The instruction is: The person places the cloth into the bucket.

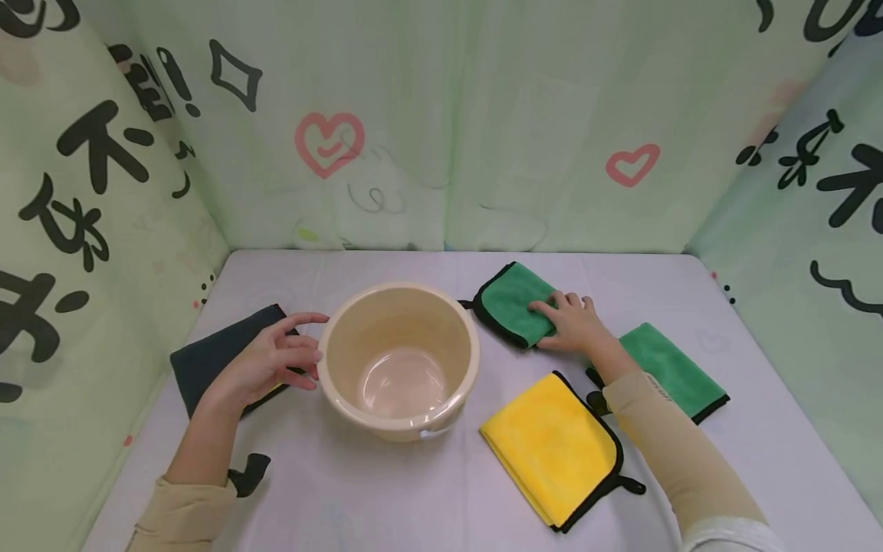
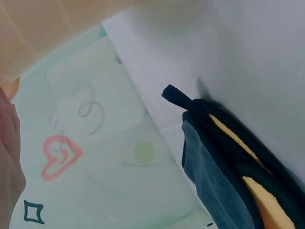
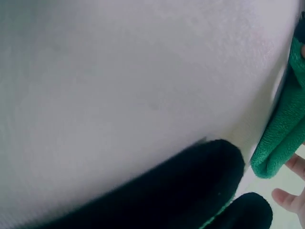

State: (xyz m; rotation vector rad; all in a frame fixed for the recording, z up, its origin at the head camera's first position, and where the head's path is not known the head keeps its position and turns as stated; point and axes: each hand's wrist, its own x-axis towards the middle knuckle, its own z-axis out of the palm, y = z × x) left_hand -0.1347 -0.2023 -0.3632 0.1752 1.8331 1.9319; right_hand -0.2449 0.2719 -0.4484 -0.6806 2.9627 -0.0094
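Note:
A beige bucket (image 1: 400, 295) stands upright in the middle of the table. My left hand (image 1: 272, 360) is at its left side, fingers loosely extended with fingertips right at the outer wall. Beneath that hand lies a folded dark blue-grey cloth (image 1: 214, 353); the left wrist view shows yellow between the folds of this dark cloth (image 2: 209, 176) and a black loop. Right of the bucket, my right hand (image 1: 576, 326) pinches the edge of a folded green cloth (image 1: 513, 303) with black trim. In the right wrist view, the green cloth (image 3: 283, 126) shows between thumb and fingers.
A folded yellow cloth (image 1: 555, 445) with black trim and a loop lies in front of the right forearm. Another green cloth (image 1: 672, 368) lies partly behind that arm. Printed curtains (image 1: 483, 138) close off the table (image 1: 386, 498) at the back and sides.

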